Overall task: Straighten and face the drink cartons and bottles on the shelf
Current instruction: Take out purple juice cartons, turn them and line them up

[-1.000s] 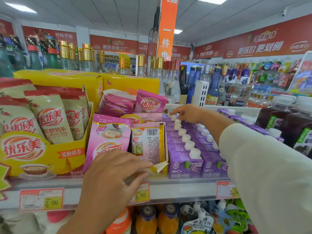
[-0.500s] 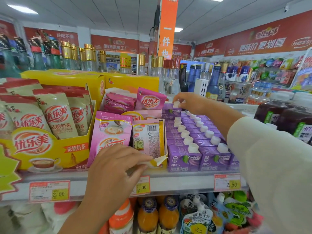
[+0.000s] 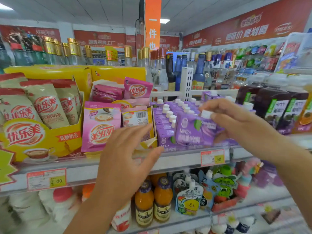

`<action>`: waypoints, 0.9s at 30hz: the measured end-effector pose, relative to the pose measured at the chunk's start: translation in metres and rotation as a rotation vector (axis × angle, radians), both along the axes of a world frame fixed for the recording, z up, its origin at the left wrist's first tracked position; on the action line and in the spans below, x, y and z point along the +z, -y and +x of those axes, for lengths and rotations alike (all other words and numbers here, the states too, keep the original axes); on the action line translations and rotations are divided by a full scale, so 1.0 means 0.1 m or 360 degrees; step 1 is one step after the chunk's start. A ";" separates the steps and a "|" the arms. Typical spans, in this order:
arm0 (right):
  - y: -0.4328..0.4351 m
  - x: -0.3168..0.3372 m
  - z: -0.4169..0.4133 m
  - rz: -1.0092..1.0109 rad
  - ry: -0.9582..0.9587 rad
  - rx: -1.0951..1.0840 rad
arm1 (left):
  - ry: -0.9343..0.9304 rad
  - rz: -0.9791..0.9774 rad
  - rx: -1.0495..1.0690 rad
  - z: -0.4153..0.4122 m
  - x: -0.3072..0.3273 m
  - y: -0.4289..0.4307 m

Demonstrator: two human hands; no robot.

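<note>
Right hand fingers pinch the white cap of a purple carton, tilted, front facing outward, above the shelf edge. Left hand fingers spread, empty, beside it.

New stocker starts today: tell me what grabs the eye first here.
The right hand holds a purple carton by its white cap, tilted, in front of the carton rows at mid-shelf. The left hand spreads open before the pink packets. Left of those stands a yellow box.
</note>
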State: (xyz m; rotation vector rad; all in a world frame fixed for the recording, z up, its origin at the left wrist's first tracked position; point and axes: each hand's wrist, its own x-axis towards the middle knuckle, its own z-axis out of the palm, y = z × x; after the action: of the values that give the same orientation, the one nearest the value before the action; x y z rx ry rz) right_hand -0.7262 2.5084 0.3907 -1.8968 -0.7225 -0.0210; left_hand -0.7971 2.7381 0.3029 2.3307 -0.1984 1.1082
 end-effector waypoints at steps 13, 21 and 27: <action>0.14 -1.21 -0.43 0.0654 -0.0447 -0.0109 | -0.0929 -0.1610 -0.0930 0.00 -0.54 0.72; 0.16 -1.56 -0.44 0.0815 -0.0318 -0.0291 | -0.1059 -0.1884 -0.1083 0.04 -0.75 0.76; 0.06 -1.79 -0.48 0.0773 -0.0206 -0.0348 | -0.1047 -0.1830 -0.1118 0.03 -0.87 0.82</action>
State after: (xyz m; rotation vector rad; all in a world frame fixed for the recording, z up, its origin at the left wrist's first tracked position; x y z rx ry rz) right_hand -0.7746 2.5019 0.2113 -1.4845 -0.3755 -0.1928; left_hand -0.7938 2.6556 0.2159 1.2644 -0.0723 -0.0131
